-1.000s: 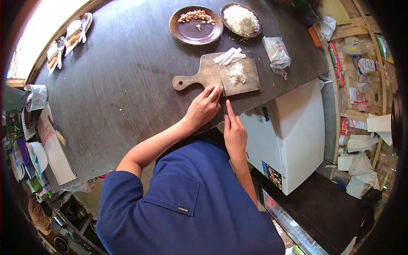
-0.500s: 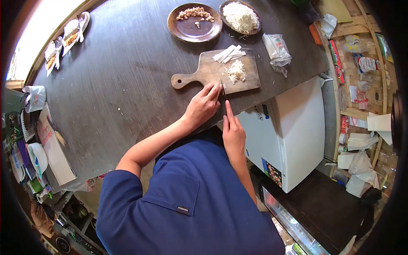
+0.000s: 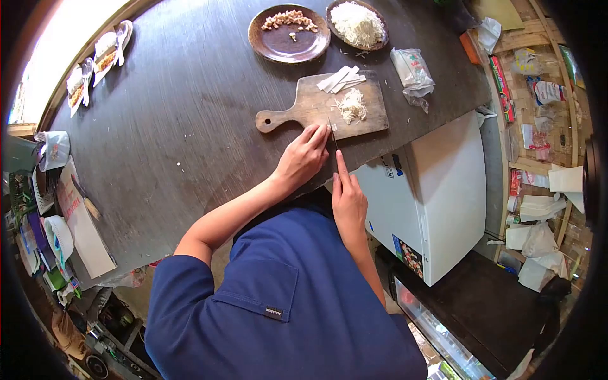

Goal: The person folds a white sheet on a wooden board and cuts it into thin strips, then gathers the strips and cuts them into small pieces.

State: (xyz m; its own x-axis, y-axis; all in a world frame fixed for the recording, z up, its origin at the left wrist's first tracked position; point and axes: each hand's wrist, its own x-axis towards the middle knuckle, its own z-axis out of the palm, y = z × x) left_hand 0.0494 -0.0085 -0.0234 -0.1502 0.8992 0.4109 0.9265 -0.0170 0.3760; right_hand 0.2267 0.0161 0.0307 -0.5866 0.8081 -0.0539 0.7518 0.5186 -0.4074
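Note:
A wooden cutting board [image 3: 307,104] lies near the table's edge, its handle pointing left. My left hand [image 3: 303,156] rests at its lower edge with the fingers bent and pressed together; whatever they pinch is mostly hidden, though a small white piece shows beside the fingertips. My right hand [image 3: 349,199] is closed on a knife [image 3: 335,139], index finger stretched along it, the thin blade upright against my left fingertips. On the board lie flat white strips [image 3: 342,80] and, below them, a small heap of thin white shreds [image 3: 352,106].
Behind the board stand a brown plate [image 3: 288,52] with chopped light-brown pieces and a dish heaped with white shreds [image 3: 358,24]. A plastic-wrapped white packet [image 3: 413,69] lies to the right. A white freezer [image 3: 446,196] stands beside the table; two served plates [image 3: 111,50] sit far left.

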